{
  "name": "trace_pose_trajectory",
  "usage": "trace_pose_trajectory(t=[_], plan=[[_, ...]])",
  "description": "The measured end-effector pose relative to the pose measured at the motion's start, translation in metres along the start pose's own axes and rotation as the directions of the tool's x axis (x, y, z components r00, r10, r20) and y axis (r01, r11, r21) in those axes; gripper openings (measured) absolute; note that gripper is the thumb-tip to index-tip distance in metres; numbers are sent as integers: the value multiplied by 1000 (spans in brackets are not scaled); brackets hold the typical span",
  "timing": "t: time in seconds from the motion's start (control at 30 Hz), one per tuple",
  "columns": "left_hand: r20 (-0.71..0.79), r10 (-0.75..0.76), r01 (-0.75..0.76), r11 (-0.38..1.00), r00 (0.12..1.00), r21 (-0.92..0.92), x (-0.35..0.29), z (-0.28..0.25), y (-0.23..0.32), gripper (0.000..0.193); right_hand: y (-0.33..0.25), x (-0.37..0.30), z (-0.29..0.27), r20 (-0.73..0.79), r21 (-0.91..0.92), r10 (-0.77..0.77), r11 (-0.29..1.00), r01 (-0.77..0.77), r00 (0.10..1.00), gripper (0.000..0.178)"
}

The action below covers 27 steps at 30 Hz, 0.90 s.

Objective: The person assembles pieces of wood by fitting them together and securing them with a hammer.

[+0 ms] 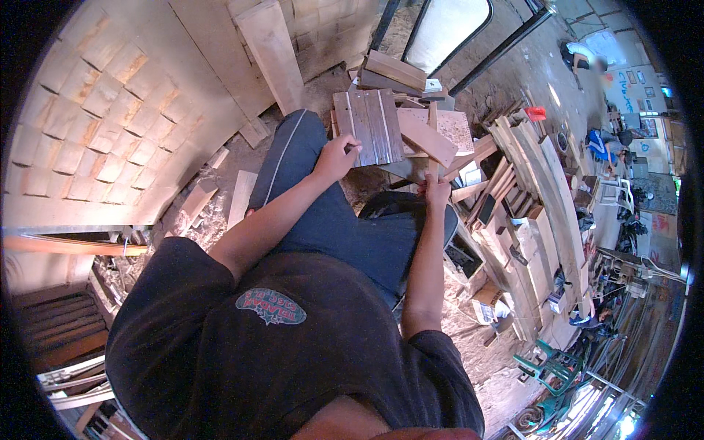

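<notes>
My right hand (438, 190) is closed round the lower end of the handle of a wooden mallet (427, 141). The mallet's pale, slanting block head lies over a light, speckled board (460, 126). Above my left thigh, my left hand (339, 157) is closed, its thumb and fingers pinched together. Anything small between those fingertips is too small to make out. They are beside the left edge of a dark brown board with pale lengthwise strips (375, 126), which rests on a pile of wood in front of my knees.
A large carved wooden panel (95, 139) leans at the left, with a plank (270, 51) beside it. Long timbers and wood offcuts (539, 220) are heaped at the right. A metal-framed chair (447, 29) stands ahead. Farther right are a green chair (550, 367) and other people.
</notes>
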<state>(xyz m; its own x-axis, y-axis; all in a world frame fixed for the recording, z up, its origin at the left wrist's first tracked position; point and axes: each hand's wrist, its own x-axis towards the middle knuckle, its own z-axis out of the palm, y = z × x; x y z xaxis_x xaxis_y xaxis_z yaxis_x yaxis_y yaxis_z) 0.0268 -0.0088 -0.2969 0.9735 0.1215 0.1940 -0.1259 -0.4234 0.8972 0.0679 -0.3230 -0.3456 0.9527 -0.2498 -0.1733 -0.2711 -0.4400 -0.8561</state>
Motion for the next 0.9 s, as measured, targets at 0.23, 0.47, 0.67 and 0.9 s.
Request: trace_pose_trajectory(t=[0.23, 0.47, 0.67, 0.9], plan=[[-124, -246, 179, 900, 961, -397, 9, 3, -30, 14, -22, -5, -17, -41, -411, -301, 874, 258, 953, 26], [-69, -413, 300, 756, 908, -582, 10, 8, -32, 13, -66, -38, -24, -154, -723, -438, 661, 201, 886, 23], [-170, -336, 211, 836, 926, -507, 12, 16, -41, 14, -71, -30, -40, -296, -794, -453, 606, 47, 841, 19], [-173, -394, 260, 820, 903, -510, 15, 14, -44, 17, -67, -30, -46, -330, -808, -450, 589, -2, 830, 13]])
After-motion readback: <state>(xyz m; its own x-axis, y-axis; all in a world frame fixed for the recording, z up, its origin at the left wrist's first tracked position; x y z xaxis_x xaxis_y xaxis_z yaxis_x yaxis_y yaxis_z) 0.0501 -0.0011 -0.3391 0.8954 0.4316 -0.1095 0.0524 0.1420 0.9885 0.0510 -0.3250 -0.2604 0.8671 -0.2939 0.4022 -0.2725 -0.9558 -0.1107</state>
